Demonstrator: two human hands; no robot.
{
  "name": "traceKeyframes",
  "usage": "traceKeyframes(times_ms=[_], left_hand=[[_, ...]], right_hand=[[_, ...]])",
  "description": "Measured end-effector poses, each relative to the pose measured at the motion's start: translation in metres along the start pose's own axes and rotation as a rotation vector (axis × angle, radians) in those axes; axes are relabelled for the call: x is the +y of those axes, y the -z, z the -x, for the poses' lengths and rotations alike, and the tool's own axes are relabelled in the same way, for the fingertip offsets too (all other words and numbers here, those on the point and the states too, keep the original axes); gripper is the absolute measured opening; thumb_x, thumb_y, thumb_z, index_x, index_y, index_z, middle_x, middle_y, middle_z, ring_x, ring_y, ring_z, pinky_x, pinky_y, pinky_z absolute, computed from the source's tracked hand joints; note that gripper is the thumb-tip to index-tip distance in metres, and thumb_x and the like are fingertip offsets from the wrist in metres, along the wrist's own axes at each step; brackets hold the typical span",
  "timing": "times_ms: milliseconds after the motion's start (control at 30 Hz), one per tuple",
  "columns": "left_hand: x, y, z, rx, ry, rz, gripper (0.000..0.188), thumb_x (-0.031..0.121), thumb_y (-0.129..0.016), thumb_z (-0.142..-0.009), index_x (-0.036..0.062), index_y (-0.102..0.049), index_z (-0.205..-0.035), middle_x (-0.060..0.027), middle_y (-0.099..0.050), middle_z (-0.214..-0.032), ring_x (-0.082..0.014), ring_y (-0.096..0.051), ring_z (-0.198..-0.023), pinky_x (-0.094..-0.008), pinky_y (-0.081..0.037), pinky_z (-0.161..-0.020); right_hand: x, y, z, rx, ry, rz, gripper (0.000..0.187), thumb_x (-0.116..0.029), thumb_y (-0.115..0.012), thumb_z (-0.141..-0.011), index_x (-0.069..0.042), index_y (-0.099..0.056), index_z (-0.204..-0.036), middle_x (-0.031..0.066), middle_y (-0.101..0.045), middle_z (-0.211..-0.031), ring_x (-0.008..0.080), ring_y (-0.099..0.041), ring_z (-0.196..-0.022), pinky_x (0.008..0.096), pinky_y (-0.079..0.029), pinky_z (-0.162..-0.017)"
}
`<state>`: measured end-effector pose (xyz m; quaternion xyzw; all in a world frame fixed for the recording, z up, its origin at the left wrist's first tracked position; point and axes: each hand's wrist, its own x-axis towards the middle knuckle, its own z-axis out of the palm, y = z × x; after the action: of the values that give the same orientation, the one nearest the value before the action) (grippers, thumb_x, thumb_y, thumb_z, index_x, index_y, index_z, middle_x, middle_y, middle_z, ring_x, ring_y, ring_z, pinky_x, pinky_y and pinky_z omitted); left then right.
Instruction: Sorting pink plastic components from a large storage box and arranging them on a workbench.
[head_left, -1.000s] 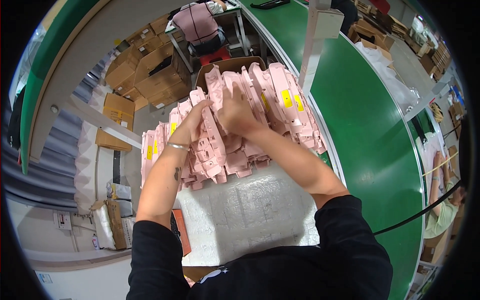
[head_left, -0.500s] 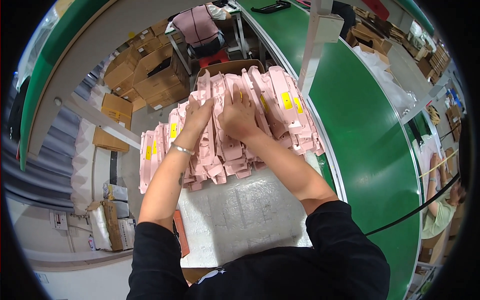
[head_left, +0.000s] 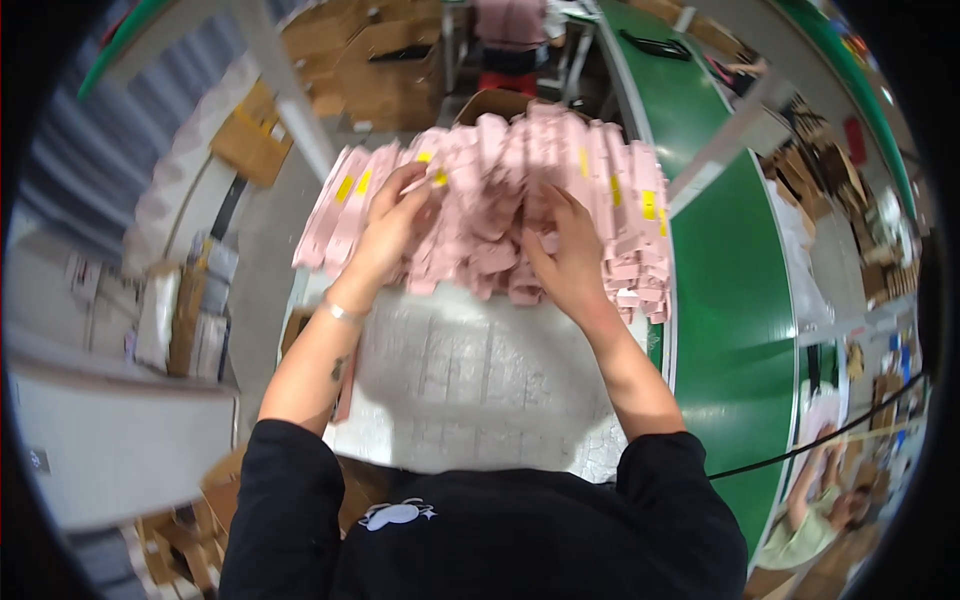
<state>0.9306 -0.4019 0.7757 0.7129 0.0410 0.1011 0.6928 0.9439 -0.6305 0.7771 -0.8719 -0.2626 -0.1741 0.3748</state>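
Observation:
Long pink moulded plastic parts (head_left: 455, 235) stand packed side by side in a wide row across the far end of the table. Several carry yellow stickers. My left hand (head_left: 392, 215) is over the left-middle of the row, thumb and fingers apart, against or just above the parts. To the right of the middle, my right hand (head_left: 573, 245) is spread in front of the row with its fingertips near the pink edges. Neither hand visibly grips a part. Motion blur hides whether the fingertips touch.
The white, film-covered tabletop (head_left: 460, 375) lies between me and the row. A green conveyor belt (head_left: 725, 310) runs along the right. Cardboard boxes (head_left: 385, 75) stand at the back left. One person (head_left: 512, 25) sits beyond the row, another (head_left: 815, 530) is at the lower right.
My hands have moved apart; they were close together on top of the middle parts. Both have come nearer to me, and the whole view has shifted and turned.

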Motion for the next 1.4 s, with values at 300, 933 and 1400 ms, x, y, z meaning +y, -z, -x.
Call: traceKeyframes(times_ms=[300, 933, 1400], left_hand=[[-0.081, 0.176, 0.374, 0.939, 0.602, 0.377, 0.025, 0.021, -0.051, -0.087, 0.0098, -0.053, -0.109, -0.0051, -0.061, -0.098, -0.0122, -0.056, -0.081, -0.0243, -0.045, -0.072], [-0.289, 0.296, 0.771, 1.103, 0.912, 0.345, 0.036, 0.027, -0.058, -0.078, 0.0017, -0.058, -0.103, -0.0117, -0.063, -0.094, -0.0202, -0.059, -0.088, -0.0302, -0.045, -0.078], [-0.691, 0.359, 0.816, 0.709, 1.499, -0.208, 0.081, 0.043, -0.071, -0.062, 0.008, -0.037, -0.127, -0.0217, -0.051, -0.116, -0.0322, -0.044, -0.114, -0.0353, -0.037, -0.097]], right_hand=[[-0.144, -0.094, 0.206, -0.639, -0.029, -0.592, 0.029, 0.001, -0.056, -0.073, -0.001, -0.057, -0.102, 0.0133, -0.059, -0.097, 0.0291, -0.057, -0.089, 0.0338, -0.044, -0.08], [-0.378, -0.439, 0.445, -1.728, 0.836, -0.165, 0.025, -0.012, -0.055, -0.075, -0.003, -0.056, -0.099, 0.0164, -0.06, -0.091, 0.0307, -0.059, -0.085, 0.0415, -0.048, -0.073], [-0.167, -0.732, 0.777, -1.515, -1.269, 0.623, 0.039, -0.018, -0.061, -0.068, -0.01, -0.052, -0.105, 0.0077, -0.053, -0.1, 0.0196, -0.047, -0.074, 0.0373, -0.043, -0.064]])
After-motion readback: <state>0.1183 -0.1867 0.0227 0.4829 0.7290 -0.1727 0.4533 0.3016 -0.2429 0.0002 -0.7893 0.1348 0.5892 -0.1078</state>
